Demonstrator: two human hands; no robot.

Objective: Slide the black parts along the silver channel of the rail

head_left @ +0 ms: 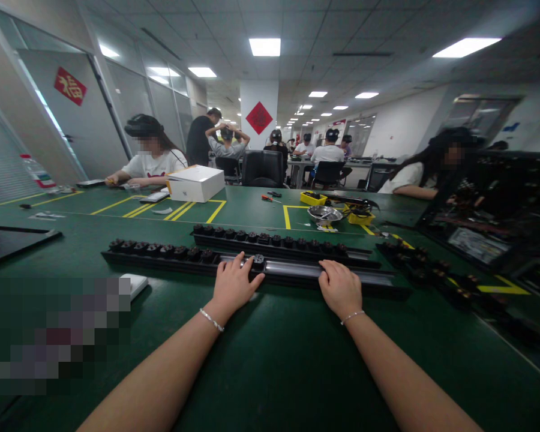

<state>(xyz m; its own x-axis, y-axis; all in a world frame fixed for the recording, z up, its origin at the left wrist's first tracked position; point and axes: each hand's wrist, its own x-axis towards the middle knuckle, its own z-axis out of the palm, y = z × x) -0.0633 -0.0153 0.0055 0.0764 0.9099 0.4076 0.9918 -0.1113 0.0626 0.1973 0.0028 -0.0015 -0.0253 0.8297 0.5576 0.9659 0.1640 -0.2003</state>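
Note:
A long black rail lies across the green table in front of me, with several round black parts seated along its left half. My left hand rests on the rail with its fingers around one black part at the end of that row. My right hand lies flat on the bare right stretch of the rail, fingers curled over its edge. A second rail, full of the same black parts, lies just behind the first.
A white box stands at the back left. A metal bowl and yellow trays sit at the back right. More black parts lie to the right. A small white object lies at my left. Other people sit at tables beyond.

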